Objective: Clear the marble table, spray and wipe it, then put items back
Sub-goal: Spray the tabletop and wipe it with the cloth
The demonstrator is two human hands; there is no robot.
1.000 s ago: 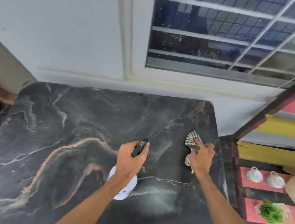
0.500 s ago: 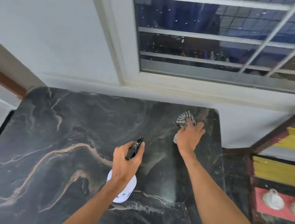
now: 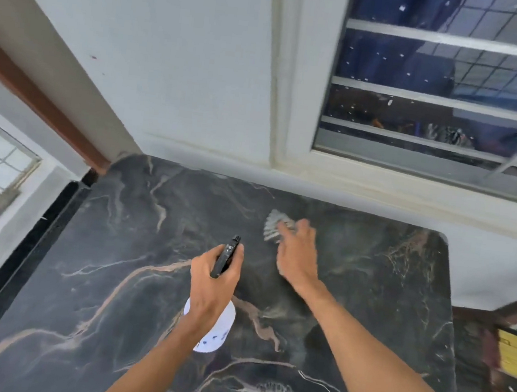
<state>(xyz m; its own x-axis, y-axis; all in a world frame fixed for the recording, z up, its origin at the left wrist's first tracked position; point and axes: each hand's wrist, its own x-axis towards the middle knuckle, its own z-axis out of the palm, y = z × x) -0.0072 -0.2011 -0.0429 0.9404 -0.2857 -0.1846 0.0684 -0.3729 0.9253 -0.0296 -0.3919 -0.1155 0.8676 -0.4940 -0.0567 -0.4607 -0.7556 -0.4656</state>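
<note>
The black marble table (image 3: 112, 276) with pink and white veins fills the lower view. My left hand (image 3: 213, 284) grips a white spray bottle (image 3: 214, 332) by its black trigger head, held above the table's middle. My right hand (image 3: 296, 258) presses a striped grey-white cloth (image 3: 272, 226) flat on the marble toward the back, just right of the bottle's nozzle. The cloth and hand are blurred by motion. Most of the cloth is hidden under my palm.
A white wall and a barred window (image 3: 448, 98) stand right behind the table. A brown door frame (image 3: 36, 99) runs down at the left. A red and yellow shelf (image 3: 514, 370) stands past the table's right edge.
My right hand has slid the cloth from the back right corner leftward toward the middle back. The view has turned left, and the left hand keeps the bottle in about the same place.
</note>
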